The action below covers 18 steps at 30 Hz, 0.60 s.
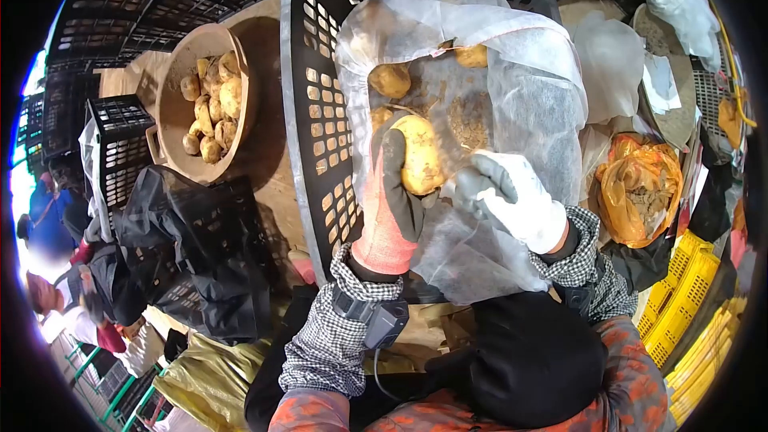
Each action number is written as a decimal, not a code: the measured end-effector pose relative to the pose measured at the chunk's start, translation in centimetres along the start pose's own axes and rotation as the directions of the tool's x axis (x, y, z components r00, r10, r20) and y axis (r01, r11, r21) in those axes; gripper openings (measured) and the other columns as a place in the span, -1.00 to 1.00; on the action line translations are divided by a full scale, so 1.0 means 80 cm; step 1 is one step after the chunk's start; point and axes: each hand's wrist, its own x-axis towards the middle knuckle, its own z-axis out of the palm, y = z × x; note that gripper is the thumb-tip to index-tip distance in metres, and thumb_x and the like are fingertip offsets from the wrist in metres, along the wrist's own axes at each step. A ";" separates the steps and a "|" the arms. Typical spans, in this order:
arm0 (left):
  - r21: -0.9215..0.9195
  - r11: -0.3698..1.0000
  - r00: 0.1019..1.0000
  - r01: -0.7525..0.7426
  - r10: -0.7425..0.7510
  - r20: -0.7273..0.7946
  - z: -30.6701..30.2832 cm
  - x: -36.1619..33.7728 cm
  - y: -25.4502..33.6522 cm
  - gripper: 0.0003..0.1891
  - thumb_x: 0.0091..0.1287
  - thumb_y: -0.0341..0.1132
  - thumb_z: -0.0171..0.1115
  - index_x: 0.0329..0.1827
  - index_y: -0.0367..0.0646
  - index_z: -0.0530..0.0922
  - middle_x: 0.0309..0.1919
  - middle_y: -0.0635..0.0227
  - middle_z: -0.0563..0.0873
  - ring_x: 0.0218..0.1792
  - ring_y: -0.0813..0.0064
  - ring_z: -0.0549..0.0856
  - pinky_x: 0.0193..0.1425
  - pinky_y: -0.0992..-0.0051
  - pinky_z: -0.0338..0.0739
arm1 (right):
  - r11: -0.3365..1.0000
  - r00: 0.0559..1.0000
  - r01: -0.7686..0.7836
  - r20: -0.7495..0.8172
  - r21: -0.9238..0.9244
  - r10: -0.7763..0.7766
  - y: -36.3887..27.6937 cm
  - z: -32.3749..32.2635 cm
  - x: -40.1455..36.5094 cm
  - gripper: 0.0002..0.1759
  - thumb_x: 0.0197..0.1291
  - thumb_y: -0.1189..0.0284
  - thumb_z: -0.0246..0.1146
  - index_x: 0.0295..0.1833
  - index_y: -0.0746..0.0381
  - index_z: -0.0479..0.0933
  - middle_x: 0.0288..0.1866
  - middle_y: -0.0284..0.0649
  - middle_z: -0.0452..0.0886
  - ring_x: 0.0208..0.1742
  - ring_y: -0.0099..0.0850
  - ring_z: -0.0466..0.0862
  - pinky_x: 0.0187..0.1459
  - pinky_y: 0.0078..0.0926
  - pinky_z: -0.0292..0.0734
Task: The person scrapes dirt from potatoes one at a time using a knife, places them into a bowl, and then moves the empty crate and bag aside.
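My left hand (392, 200), in a pink glove with a grey palm, grips a large yellow potato (422, 156) with dirt specks on it. Just right of the potato is my right hand (508, 194), in a white glove with grey fingers. Its fingers are curled together and partly blurred; what they hold, if anything, cannot be made out. Both hands are over a black plastic crate (299, 112) lined with thin white fabric (538, 100). Inside the crate lie a brownish potato (390, 80) and another potato (470, 56), with loose soil around them.
To the left stands a tan basin (171, 124) with several potatoes (214, 104). An orange plastic bag (640, 184) with soil-like debris sits on the right, above yellow crates (680, 296). Black sheeting (192, 252) lies at the left. Another person (60, 272) is at the far left.
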 end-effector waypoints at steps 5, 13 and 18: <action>0.712 0.578 0.886 -0.399 0.442 0.137 0.008 0.002 -0.009 -0.54 0.47 -0.05 -0.11 0.24 -0.21 0.30 -0.02 0.23 0.51 -0.06 0.48 0.58 0.01 0.49 0.52 | 0.979 0.979 -0.146 -0.160 -0.143 0.122 0.005 0.008 -0.003 -0.54 0.10 0.41 0.21 0.08 0.46 0.43 -0.30 -0.03 0.61 -0.30 -0.13 0.62 -0.23 -0.30 0.51; 0.119 0.993 0.998 -0.026 0.033 -0.054 0.014 0.001 -0.002 -0.55 0.46 -0.03 -0.11 0.25 -0.16 0.31 -0.02 0.26 0.54 -0.05 0.47 0.60 0.00 0.48 0.55 | 0.885 0.962 -0.210 -0.072 0.416 0.262 0.005 0.000 -0.004 -0.49 0.16 0.44 0.18 0.19 0.50 0.34 -0.35 -0.10 0.63 -0.41 -0.42 0.61 -0.32 -0.50 0.51; -0.317 0.942 0.991 0.112 -0.085 0.099 0.000 0.003 -0.010 -0.54 0.44 -0.03 -0.04 0.27 -0.11 0.32 0.06 0.31 0.54 0.06 0.39 0.58 0.14 0.41 0.51 | 0.756 0.879 0.351 -0.084 -0.552 -0.469 0.037 -0.023 -0.029 -0.61 0.25 0.60 0.06 0.21 0.38 0.33 0.25 0.09 0.33 0.10 -0.29 0.49 0.12 -0.36 0.41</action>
